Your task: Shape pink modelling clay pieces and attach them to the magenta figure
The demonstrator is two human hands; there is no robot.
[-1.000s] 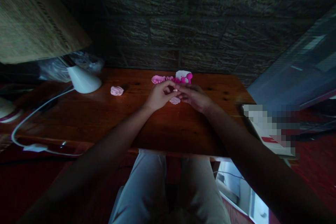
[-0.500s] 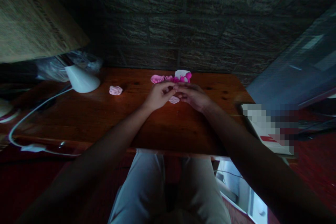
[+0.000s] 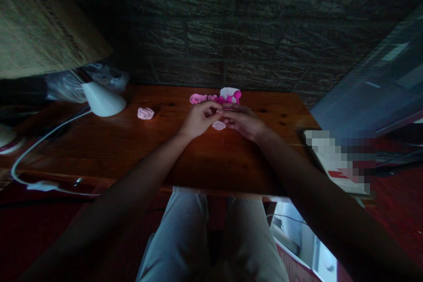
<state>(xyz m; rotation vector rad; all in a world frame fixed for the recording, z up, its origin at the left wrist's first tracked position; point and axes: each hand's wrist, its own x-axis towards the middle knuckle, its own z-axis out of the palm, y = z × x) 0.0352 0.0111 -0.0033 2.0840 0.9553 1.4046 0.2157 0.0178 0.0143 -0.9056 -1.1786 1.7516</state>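
My left hand [image 3: 198, 120] and my right hand [image 3: 243, 121] meet fingertip to fingertip over the middle of a wooden table [image 3: 132, 150]. Both pinch together; what lies between the fingers is too small and dim to name. A pale pink lump [image 3: 218, 125] rests on the table just under the fingertips. Behind the hands sit a pink flat piece [image 3: 197, 98] and a bright magenta cluster with a white part [image 3: 230, 95]. A pale pink rose-like lump [image 3: 146, 113] lies off to the left.
A white lamp base [image 3: 103, 99] with a white cable [image 3: 36, 145] stands at the left, with crumpled plastic [image 3: 105, 77] behind it. A dark brick wall [image 3: 231, 31] backs the table. A blurred-out flat item [image 3: 340, 158] lies at the right edge.
Both hands stay pinched together at the same spot; the fingers have shifted only slightly. The view has moved a little.
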